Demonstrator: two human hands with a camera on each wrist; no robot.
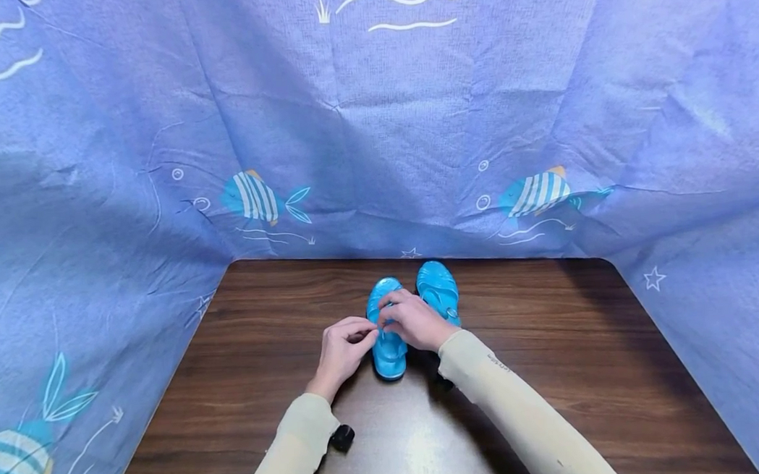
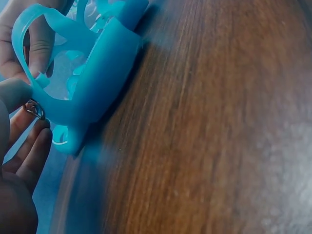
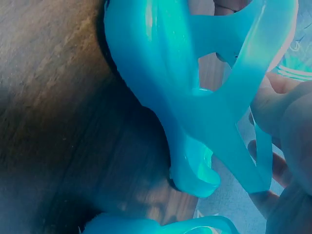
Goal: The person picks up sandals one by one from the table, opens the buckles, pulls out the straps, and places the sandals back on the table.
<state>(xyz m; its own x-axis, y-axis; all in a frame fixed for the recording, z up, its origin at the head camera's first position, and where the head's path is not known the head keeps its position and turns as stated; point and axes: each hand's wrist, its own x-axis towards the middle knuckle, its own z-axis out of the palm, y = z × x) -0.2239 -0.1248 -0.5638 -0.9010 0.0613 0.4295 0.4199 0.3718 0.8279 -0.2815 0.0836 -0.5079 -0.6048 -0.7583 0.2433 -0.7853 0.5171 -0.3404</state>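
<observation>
A translucent blue jelly sandal [image 1: 390,359] lies on the table, toe pointing away from me, with both hands at its ankle strap. In the left wrist view, my left hand [image 1: 342,351] pinches the strap beside a small metal buckle [image 2: 35,109], thumb above and fingers below. From the other side, my right hand [image 1: 417,322] reaches over the sandal and holds the strap [image 3: 263,156] between thumb and fingers. The strap stands up in a loop above the sole. A matching sandal [image 1: 436,281] lies just right of the first, partly hidden by the right hand.
The dark wood-grain table [image 1: 259,302] ends at a blue fish-print cloth [image 1: 407,155] hanging at the back and sides. A black wrist device [image 1: 342,437] sits on the left wrist, close over the table.
</observation>
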